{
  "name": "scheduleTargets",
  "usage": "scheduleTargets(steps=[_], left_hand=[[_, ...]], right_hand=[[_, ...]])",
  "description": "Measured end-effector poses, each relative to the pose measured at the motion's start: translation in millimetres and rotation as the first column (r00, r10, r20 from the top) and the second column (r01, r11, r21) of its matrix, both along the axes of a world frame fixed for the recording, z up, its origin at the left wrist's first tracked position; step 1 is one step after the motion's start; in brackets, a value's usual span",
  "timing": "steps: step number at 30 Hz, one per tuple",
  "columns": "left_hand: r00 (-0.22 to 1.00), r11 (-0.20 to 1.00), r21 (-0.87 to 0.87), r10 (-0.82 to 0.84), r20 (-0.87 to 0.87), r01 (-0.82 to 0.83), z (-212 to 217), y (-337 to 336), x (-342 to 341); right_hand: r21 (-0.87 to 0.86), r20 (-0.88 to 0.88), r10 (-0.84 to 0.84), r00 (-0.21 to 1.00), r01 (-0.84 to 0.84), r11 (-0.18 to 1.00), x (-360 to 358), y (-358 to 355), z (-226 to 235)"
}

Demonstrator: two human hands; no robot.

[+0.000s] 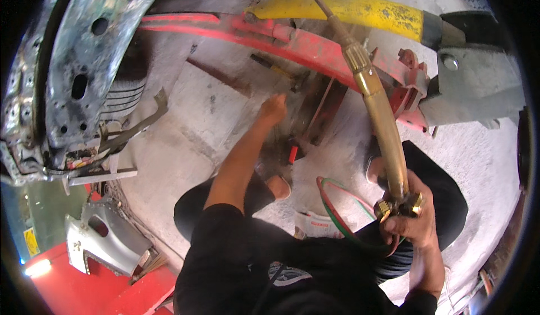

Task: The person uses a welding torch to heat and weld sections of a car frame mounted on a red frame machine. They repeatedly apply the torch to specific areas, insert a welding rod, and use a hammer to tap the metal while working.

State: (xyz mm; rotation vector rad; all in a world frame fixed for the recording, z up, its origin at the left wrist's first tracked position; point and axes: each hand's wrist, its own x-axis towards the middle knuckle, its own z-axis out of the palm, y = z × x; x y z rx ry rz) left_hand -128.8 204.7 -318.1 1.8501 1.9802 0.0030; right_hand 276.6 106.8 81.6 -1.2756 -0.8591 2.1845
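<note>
Brass torch (382, 118) in right hand (416, 222)

Your left hand (274, 110) is reaching toward the red frame (292, 42), but it's blurry and your fingers are turned away, so can't tell if you're touching anything. The small red thing (292, 154) below that frame is too small to make out. The torch (378, 107) tip runs past the frame to the top edge, lost in glare. Hoses (332, 211) vanish under your right hand (413, 219).
</note>
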Motion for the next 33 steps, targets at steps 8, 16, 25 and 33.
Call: scheduleTargets(steps=[8, 16, 25, 33], left_hand=[[0.943, 0.970, 0.204, -0.062, -0.327, 0.134, -76.1, 74.5, -16.3], [0.822, 0.824, 0.332, -0.253, -0.510, 0.460, -79.1, 60.8, -1.2], [0.975, 0.976, 0.102, -0.179, -0.130, 0.193, 123.5, -9.9, -11.3], [0.969, 0.901, 0.433, -0.085, 0.231, -0.024, 441.7, -122.2, -13.1]], right_hand=[[0.067, 0.095, 0.162, 0.982, -0.169, 0.983, 12.5, 17.6, -13.1], [0.015, 0.077, -0.025, 0.997, 0.024, 1.000, 8.3, 5.3, -4.1], [0.294, -0.129, -0.011, 0.992, 0.048, 0.955, -2.0, -9.1, 12.7], [0.347, -0.262, -0.157, 0.952, 0.245, 0.905, -8.5, -32.3, 32.8]])
